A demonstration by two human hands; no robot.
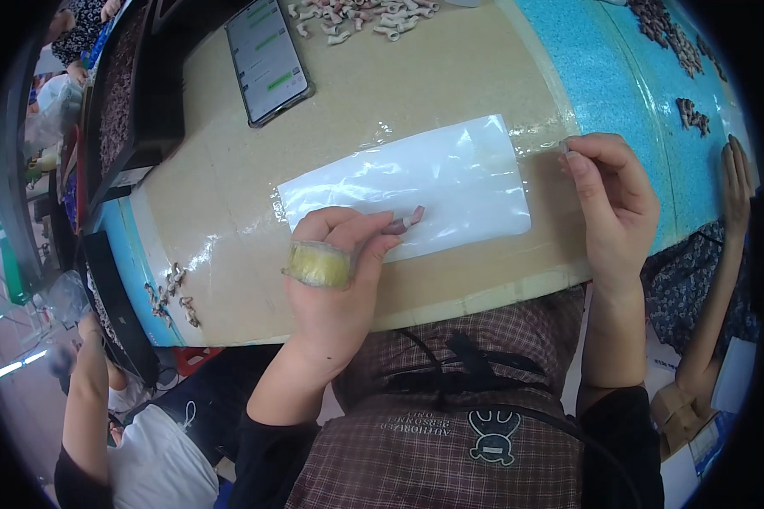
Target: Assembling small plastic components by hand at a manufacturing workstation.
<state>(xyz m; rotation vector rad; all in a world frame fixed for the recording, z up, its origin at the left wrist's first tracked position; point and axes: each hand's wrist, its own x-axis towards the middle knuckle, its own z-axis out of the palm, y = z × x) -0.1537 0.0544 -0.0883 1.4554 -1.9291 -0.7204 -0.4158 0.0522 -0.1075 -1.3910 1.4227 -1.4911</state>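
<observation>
My left hand (335, 276) pinches a small pinkish-brown tube-shaped piece (418, 215) with a pale band around it, holding it over a glossy white sheet (458, 165). Around the fingers of that hand sits a yellowish roll of clear tape (318, 265). To the right, past the sheet's edge, my right hand (611, 191) is closed with thumb and forefinger pressed together. A tiny pale bit shows at those fingertips, too small to name. The other end of the tube piece is hidden by my left fingers.
A phone (267, 59) with a lit screen lies beyond the sheet. Similar small pieces (373, 17) are heaped at the far edge, with more (174, 297) at left and darker ones (666, 34) at far right. A black bin (148, 102) stands left. Co-workers' arms (721, 254) flank the table.
</observation>
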